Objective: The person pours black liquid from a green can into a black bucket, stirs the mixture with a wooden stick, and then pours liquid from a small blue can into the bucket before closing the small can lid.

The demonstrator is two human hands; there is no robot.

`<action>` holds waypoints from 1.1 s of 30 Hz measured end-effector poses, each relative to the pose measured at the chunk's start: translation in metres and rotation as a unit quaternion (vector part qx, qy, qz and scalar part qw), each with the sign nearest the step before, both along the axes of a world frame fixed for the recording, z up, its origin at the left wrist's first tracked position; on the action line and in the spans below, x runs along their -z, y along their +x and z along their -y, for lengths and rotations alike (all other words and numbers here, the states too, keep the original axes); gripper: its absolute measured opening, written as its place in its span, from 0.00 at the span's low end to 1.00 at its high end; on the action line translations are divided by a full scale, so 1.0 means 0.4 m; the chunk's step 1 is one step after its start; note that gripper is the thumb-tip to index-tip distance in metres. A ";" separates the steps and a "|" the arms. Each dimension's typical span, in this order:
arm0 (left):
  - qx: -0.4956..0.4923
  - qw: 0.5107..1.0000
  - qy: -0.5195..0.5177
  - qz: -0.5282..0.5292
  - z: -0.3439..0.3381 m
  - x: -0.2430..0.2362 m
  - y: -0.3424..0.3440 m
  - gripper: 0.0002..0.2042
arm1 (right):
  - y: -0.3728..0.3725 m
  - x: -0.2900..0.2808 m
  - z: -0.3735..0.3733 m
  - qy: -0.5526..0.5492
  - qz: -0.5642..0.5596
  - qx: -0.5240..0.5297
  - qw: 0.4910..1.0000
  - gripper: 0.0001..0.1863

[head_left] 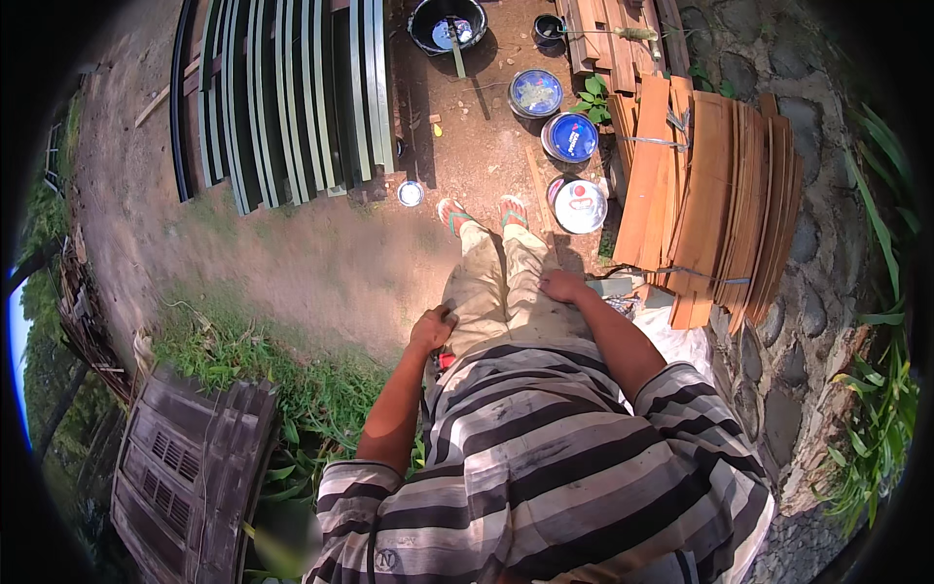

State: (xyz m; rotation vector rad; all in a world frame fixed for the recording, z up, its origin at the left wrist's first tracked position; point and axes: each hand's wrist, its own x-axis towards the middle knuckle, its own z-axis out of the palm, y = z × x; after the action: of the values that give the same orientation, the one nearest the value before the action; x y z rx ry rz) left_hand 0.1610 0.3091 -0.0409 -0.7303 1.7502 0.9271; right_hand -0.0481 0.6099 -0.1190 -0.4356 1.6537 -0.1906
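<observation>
Trousers [530, 316] of pale cloth sit at the middle of the view, below the striped shirt [574, 438], and both hands lie against them, well apart from each other. The left hand [431, 330] rests at the outer side of the left leg, its fingers loosely bent; the right hand [561, 285] lies on the right thigh, perhaps simply for support. No tool shows in either — whether the fingers are pinching any cloth, I cannot tell. Beyond the sandalled feet, the white-lidded tub [581, 206] and two blue-lidded tubs stand in a rough row, probably to leave the dirt beside them free for walking. Brown boards [700, 185] are bound with ties, which likely keeps the bundle from sliding apart, while the green strips [285, 97] lie side by side with narrow gaps, maybe so that their faces can dry. The upper edge cuts off the far ends of those strips, and a stick hides part of the black basin's [420, 39] contents. A small red item [446, 361] by the left hip is too obscured to identify, and the right arm partly covers a white sack [686, 343].
</observation>
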 end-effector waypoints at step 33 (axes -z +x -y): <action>-0.825 0.553 0.118 -0.022 0.724 0.170 1.237 0.14 | 0.311 -0.151 1.492 0.090 0.001 -0.149 0.985 0.16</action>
State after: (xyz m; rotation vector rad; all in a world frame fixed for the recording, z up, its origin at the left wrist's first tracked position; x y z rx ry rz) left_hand 0.6559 0.0195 -0.1090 -2.2150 0.3717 2.2620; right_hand 0.0764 0.0132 -0.0586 -0.5387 1.5671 0.1795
